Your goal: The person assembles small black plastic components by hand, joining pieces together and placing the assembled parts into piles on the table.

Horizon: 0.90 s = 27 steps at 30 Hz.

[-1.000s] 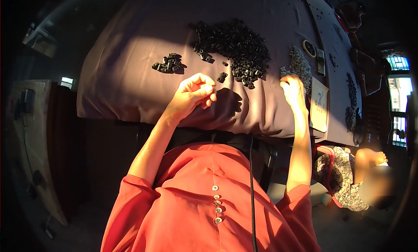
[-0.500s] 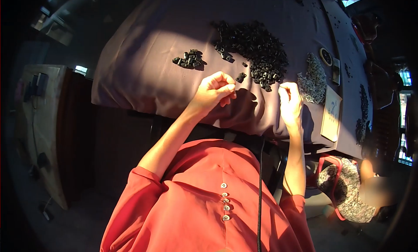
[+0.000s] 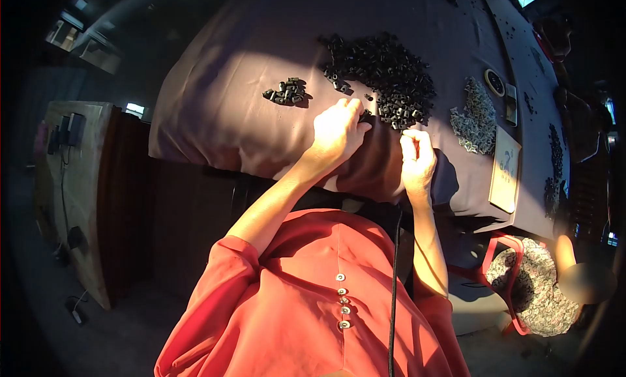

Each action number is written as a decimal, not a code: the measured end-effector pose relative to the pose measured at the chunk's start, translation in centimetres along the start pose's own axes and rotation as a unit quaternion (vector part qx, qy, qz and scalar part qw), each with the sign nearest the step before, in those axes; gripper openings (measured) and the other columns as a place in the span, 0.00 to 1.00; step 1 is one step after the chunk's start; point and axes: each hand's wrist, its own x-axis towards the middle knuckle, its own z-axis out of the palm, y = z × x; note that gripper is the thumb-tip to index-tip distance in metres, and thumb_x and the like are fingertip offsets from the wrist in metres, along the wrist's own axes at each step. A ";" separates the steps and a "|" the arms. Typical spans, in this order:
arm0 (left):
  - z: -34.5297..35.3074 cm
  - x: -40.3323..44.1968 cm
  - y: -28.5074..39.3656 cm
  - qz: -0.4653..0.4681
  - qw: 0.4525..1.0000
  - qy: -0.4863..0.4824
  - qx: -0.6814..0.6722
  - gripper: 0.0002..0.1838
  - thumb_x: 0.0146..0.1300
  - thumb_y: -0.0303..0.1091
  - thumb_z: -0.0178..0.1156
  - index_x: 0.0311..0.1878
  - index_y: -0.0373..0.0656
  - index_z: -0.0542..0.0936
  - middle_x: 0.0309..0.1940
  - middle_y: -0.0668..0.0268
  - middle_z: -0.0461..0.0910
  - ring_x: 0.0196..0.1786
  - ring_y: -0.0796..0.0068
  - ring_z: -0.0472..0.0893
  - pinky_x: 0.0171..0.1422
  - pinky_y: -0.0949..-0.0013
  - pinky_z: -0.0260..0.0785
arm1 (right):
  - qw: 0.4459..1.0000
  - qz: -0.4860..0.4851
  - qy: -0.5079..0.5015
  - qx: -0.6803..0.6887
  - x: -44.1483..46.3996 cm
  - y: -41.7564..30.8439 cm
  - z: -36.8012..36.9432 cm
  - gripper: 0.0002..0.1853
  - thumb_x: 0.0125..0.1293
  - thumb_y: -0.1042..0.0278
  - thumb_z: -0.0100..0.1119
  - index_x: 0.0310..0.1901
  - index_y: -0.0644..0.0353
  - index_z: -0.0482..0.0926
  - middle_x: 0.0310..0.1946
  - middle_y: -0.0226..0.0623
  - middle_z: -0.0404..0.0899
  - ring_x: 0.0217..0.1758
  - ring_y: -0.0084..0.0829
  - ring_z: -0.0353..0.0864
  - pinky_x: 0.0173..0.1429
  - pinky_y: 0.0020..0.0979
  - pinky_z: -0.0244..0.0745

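Counter [image 3: 225, 116]: cloth-covered
Black parts [image 3: 388, 71]: heaped back from near edge
Left hand [image 3: 336, 130]: curled, grasp unclear
Right hand [image 3: 418, 165]: fingertips drawn together, contents unclear

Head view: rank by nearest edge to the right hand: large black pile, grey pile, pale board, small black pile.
1. Large black pile, just beyond the right hand
2. Grey pile, right of the hand
3. Pale board, farther right
4. Small black pile, across to the left

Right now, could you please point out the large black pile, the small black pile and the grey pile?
Large black pile [image 3: 393, 74], head view: middle of the heap.
Small black pile [image 3: 287, 93], head view: middle of the cluster.
Grey pile [image 3: 477, 119], head view: middle of the pile.
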 end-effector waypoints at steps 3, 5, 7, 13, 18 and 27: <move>0.9 -0.2 -0.2 0.030 0.999 0.025 0.030 0.09 0.52 0.33 0.62 0.34 0.44 0.74 0.32 0.63 0.75 0.34 0.61 0.77 0.38 0.64 0.70 | 1.000 0.013 -0.016 -0.004 0.0 0.1 -0.2 0.03 0.61 0.75 0.54 0.35 0.63 0.73 0.26 0.33 0.72 0.24 0.22 0.68 0.31 0.23 0.67; 1.4 -0.5 -0.7 0.053 0.997 0.058 0.024 0.07 0.54 0.31 0.60 0.35 0.44 0.74 0.32 0.62 0.76 0.33 0.61 0.77 0.38 0.66 0.70 | 1.000 0.022 -0.020 0.001 -0.1 0.0 -0.3 0.02 0.61 0.75 0.54 0.35 0.63 0.73 0.26 0.33 0.72 0.24 0.22 0.68 0.30 0.24 0.67; 0.9 -0.7 -1.1 0.073 0.986 0.084 -0.124 0.05 0.57 0.29 0.58 0.36 0.42 0.74 0.30 0.63 0.76 0.29 0.67 0.76 0.34 0.69 0.69 | 0.999 0.041 -0.028 0.002 -0.1 0.0 -0.5 0.02 0.61 0.75 0.54 0.35 0.63 0.73 0.25 0.33 0.72 0.24 0.22 0.69 0.31 0.23 0.67; -1.7 -2.2 -2.1 -0.096 0.800 -0.064 -0.589 0.04 0.64 0.28 0.54 0.35 0.38 0.73 0.27 0.67 0.76 0.23 0.86 0.70 0.25 0.81 0.62 | 0.997 0.052 -0.021 0.063 0.0 0.1 0.0 0.02 0.62 0.76 0.53 0.37 0.63 0.74 0.27 0.30 0.74 0.29 0.19 0.72 0.36 0.21 0.69; -1.7 -2.5 -2.4 -0.096 0.774 -0.077 -0.621 0.06 0.63 0.27 0.54 0.42 0.37 0.75 0.28 0.68 0.77 0.25 0.85 0.73 0.28 0.81 0.66 | 0.987 0.088 -0.059 0.121 0.6 -5.0 1.4 0.04 0.60 0.78 0.56 0.37 0.62 0.76 0.28 0.26 0.74 0.30 0.16 0.72 0.36 0.19 0.68; -1.6 -2.4 -3.2 -0.062 0.746 -0.113 -0.654 0.07 0.61 0.24 0.55 0.43 0.37 0.75 0.33 0.67 0.77 0.32 0.81 0.77 0.34 0.76 0.73 | 0.991 0.052 -0.076 0.097 1.0 -6.8 4.2 0.05 0.59 0.77 0.58 0.38 0.61 0.75 0.26 0.26 0.75 0.26 0.15 0.70 0.33 0.19 0.68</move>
